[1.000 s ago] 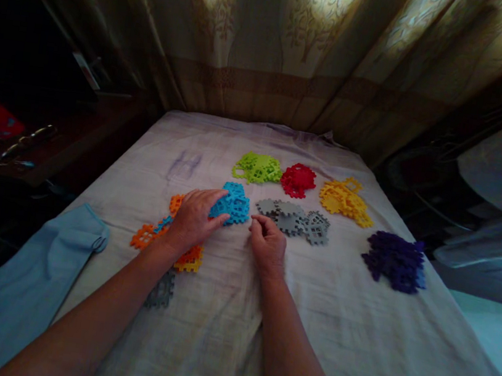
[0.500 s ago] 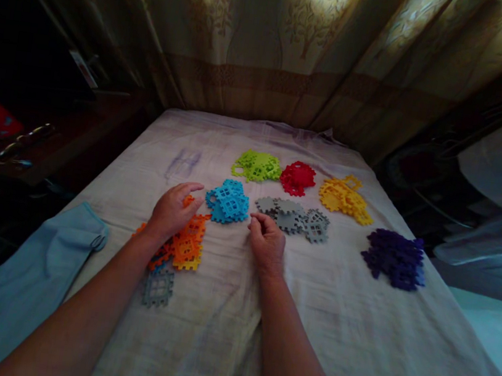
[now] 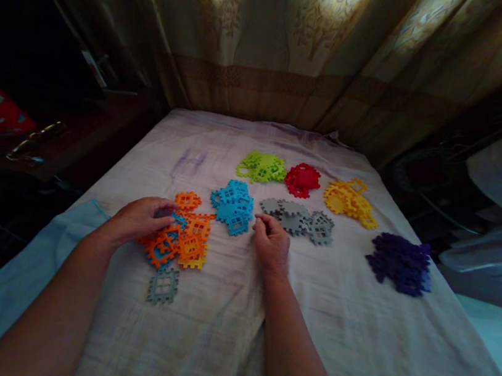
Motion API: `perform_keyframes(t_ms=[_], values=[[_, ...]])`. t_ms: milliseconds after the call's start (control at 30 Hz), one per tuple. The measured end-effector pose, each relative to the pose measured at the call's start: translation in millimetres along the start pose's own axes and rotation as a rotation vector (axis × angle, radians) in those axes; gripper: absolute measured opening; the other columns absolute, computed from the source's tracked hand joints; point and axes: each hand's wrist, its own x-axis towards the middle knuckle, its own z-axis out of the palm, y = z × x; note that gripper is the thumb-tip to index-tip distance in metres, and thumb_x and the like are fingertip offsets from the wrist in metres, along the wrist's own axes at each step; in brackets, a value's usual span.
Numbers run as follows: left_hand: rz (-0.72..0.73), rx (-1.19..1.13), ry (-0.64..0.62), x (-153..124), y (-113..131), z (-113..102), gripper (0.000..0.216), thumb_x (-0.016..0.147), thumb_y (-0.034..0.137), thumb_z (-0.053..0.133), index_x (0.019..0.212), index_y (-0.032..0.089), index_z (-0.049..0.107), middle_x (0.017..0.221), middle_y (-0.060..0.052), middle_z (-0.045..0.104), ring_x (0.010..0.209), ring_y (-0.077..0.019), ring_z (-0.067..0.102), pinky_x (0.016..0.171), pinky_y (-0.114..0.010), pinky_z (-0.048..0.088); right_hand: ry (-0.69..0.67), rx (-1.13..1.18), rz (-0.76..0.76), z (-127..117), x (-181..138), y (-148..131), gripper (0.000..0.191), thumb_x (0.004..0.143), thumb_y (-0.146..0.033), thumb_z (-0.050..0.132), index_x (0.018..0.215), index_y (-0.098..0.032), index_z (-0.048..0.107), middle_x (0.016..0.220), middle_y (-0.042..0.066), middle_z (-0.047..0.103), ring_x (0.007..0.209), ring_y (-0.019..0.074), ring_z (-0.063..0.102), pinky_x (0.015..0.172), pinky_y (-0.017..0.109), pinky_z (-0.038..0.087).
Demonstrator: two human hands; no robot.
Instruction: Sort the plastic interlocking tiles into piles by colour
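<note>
My left hand (image 3: 146,218) is over the left edge of a mixed pile of orange interlocking plastic tiles (image 3: 196,227). Its thumb and fingers are apart, the tips beside a small blue tile (image 3: 179,221) in that pile; no grip on it shows. My right hand (image 3: 271,244) rests on the sheet with curled fingers, and nothing shows in them. It lies just right of a pile of light blue tiles (image 3: 232,204) and in front of grey tiles (image 3: 293,217). A single grey window-like tile (image 3: 163,286) lies nearest me, below the orange pile.
Farther back on the sheet (image 3: 326,348) are piles of lime green tiles (image 3: 262,167), red tiles (image 3: 302,180) and yellow tiles (image 3: 350,201). Dark purple tiles (image 3: 399,263) lie at the right. A light blue cloth (image 3: 49,259) is at the left edge; a curtain (image 3: 265,84) hangs behind.
My left hand has moved left and toward me, from near the light blue pile to the orange one. A light blue tile now shows at that pile's front. My right hand stays put.
</note>
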Motion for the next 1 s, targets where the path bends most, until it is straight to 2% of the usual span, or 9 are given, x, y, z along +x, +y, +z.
perform_keyframes(t_ms=[100, 233, 367, 500, 600, 800, 900, 1000], values=[[0.031, 0.111, 0.011, 1, 4, 3, 0.041, 0.065, 0.049, 0.063, 0.096, 0.026, 0.076, 0.102, -0.005, 0.077, 0.094, -0.0277, 0.071, 0.081, -0.035, 0.055, 0.004, -0.001, -0.005, 0, 0, 1, 0.030, 0.081, -0.041, 0.054, 0.089, -0.021, 0.075, 0.078, 0.004, 0.075, 0.070, 0.0192, 0.066, 0.073, 0.031, 0.053], [0.037, 0.173, 0.042, 2, 7, 6, 0.028, 0.067, 0.045, 0.060, 0.082, 0.027, 0.074, 0.088, -0.003, 0.077, 0.081, -0.0255, 0.070, 0.073, -0.034, 0.053, -0.005, 0.002, 0.003, 0, 0, 1, 0.031, 0.081, -0.043, 0.054, 0.089, -0.021, 0.074, 0.078, 0.004, 0.075, 0.070, 0.0190, 0.066, 0.072, 0.030, 0.052], [0.030, 0.196, 0.039, 0, 11, 5, 0.026, 0.070, 0.044, 0.056, 0.080, 0.027, 0.072, 0.082, -0.001, 0.075, 0.076, -0.0234, 0.069, 0.065, -0.031, 0.050, -0.003, -0.003, 0.004, 0, 0, 0, 0.032, 0.081, -0.043, 0.053, 0.089, -0.021, 0.074, 0.078, 0.005, 0.075, 0.071, 0.0193, 0.066, 0.071, 0.030, 0.052], [-0.062, 0.182, 0.031, -4, 16, 1, 0.028, 0.072, 0.047, 0.055, 0.083, 0.027, 0.071, 0.074, 0.000, 0.072, 0.069, -0.0219, 0.067, 0.058, -0.029, 0.047, 0.001, -0.003, 0.001, 0, -1, -1, 0.032, 0.081, -0.043, 0.053, 0.089, -0.021, 0.074, 0.079, 0.005, 0.075, 0.072, 0.0198, 0.067, 0.073, 0.031, 0.052], [-0.099, 0.140, 0.100, -5, 22, -2, 0.030, 0.072, 0.048, 0.056, 0.087, 0.026, 0.071, 0.075, 0.001, 0.072, 0.067, -0.0208, 0.066, 0.059, -0.029, 0.047, 0.005, 0.003, -0.006, 0, -1, -1, 0.031, 0.081, -0.042, 0.053, 0.088, -0.021, 0.074, 0.079, 0.005, 0.075, 0.072, 0.0198, 0.067, 0.073, 0.031, 0.052], [-0.044, -0.077, 0.297, 2, 34, 3, 0.035, 0.073, 0.046, 0.057, 0.096, 0.023, 0.071, 0.080, 0.000, 0.072, 0.072, -0.0190, 0.066, 0.064, -0.028, 0.050, -0.001, 0.010, -0.008, 1, 0, -1, 0.031, 0.080, -0.042, 0.053, 0.088, -0.021, 0.074, 0.081, 0.006, 0.075, 0.073, 0.0208, 0.067, 0.076, 0.033, 0.053], [0.034, -0.243, 0.311, 10, 44, 16, 0.038, 0.074, 0.048, 0.060, 0.099, 0.021, 0.070, 0.082, -0.001, 0.072, 0.073, -0.0181, 0.066, 0.067, -0.028, 0.051, 0.003, 0.007, -0.012, 2, 0, 1, 0.031, 0.080, -0.042, 0.053, 0.088, -0.021, 0.074, 0.083, 0.006, 0.076, 0.075, 0.0205, 0.068, 0.078, 0.033, 0.053], [0.140, -0.352, 0.256, 23, 60, 32, 0.040, 0.075, 0.049, 0.062, 0.099, 0.019, 0.070, 0.081, -0.002, 0.070, 0.070, -0.0167, 0.064, 0.065, -0.028, 0.050, 0.011, 0.003, -0.012, 3, 0, 4, 0.031, 0.080, -0.042, 0.053, 0.089, -0.021, 0.074, 0.084, 0.006, 0.076, 0.076, 0.0200, 0.068, 0.078, 0.032, 0.053]])
